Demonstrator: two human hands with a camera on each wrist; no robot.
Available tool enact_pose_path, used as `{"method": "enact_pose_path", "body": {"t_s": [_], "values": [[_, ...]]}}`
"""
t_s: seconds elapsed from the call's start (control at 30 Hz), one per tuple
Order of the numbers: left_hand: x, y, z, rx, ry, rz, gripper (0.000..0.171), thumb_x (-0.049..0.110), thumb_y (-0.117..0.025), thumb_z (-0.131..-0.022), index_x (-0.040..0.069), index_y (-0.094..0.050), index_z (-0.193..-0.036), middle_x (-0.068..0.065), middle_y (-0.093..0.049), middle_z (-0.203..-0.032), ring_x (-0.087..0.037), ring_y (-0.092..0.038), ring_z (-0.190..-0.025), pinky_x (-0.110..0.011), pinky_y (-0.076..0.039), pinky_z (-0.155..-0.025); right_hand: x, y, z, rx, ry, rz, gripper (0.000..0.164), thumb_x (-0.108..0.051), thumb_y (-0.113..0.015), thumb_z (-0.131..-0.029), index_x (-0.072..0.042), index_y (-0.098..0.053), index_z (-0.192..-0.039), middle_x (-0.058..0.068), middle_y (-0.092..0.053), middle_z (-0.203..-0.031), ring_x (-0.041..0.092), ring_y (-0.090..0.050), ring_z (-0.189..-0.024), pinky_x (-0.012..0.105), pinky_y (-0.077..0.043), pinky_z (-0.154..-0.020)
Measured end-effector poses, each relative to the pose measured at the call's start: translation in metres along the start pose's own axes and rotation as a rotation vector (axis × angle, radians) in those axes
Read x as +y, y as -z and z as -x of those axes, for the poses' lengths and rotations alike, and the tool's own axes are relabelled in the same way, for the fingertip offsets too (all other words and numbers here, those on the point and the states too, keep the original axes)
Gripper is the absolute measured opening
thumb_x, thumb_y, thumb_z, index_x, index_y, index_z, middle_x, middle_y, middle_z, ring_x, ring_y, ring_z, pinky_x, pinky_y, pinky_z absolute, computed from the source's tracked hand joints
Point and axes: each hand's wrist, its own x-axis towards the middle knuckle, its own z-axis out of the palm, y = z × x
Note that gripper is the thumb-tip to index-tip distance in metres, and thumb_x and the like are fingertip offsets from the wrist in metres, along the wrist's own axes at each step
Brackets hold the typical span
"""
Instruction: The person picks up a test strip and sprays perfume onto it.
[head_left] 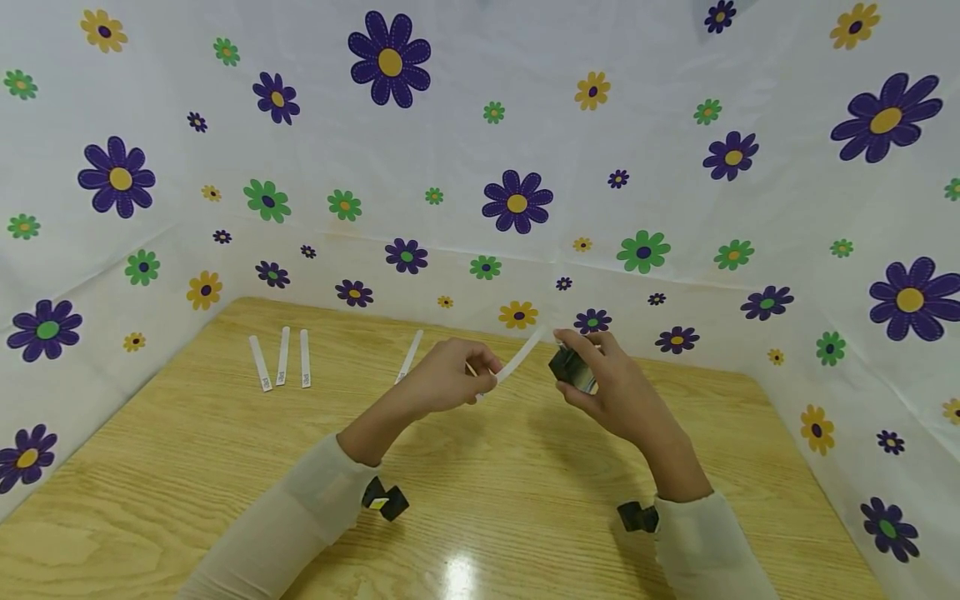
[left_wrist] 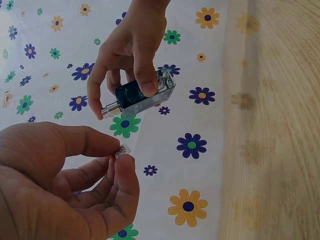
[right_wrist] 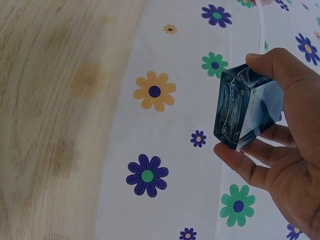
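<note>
Here the right hand (head_left: 618,392) gripped a tipped, blue-tinted rectangular glass bottle (head_left: 573,368), one fingertip at its silver-coloured top (left_wrist: 112,109)! Just left of the bottle, the left hand (head_left: 446,379) pinched a thin white strip (head_left: 519,357); farther left, four white strips (head_left: 305,358) lay on the wood-grain table (head_left: 510,508); beyond the bottle hung white flower-print cloth (head_left: 442,150).

No lettering can be read with certainty. Three white paper strips (head_left: 282,356) on the counter (head_left: 187,450) each carry a short dark print at the near end, too small to make out. The pinched strip (head_left: 519,357) in the left hand (head_left: 450,375) shows dark print, equally illegible. The glass perfume bottle (right_wrist: 245,110) in the right hand (head_left: 618,383) bears lettering too faint to read.
</note>
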Motion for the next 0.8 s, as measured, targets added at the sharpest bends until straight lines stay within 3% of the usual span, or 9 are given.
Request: {"method": "enact_pose_path", "body": {"t_s": [0.2, 0.8], "values": [[0.0007, 0.0001, 0.0004, 0.001, 0.005, -0.005, 0.011, 0.008, -0.065, -0.099, 0.004, -0.070, -0.107, -0.007, -0.065, -0.090, -0.019, -0.065, -0.073, -0.035, -0.060, -0.068, -0.0003, 0.0005, 0.0007, -0.007, -0.016, -0.005, 0.072, -0.019, -0.082, -0.090, -0.019, -0.043, -0.151, 0.024, -0.053, -0.127, 0.036, -0.068, -0.092, 0.045, -0.063, -0.072], [-0.0028, 0.0022, -0.0010, 0.001, 0.006, 0.006, 0.011, 0.007, -0.065, -0.099, 0.003, -0.070, -0.108, -0.007, -0.066, -0.091, -0.023, -0.066, -0.076, -0.030, -0.059, -0.066, 0.0015, -0.0018, 0.0013, 0.000, -0.033, 0.010, 0.074, -0.020, -0.082, -0.089, -0.022, -0.043, -0.152, 0.026, -0.052, -0.129, 0.038, -0.069, -0.093, 0.047, -0.063, -0.071]]}}
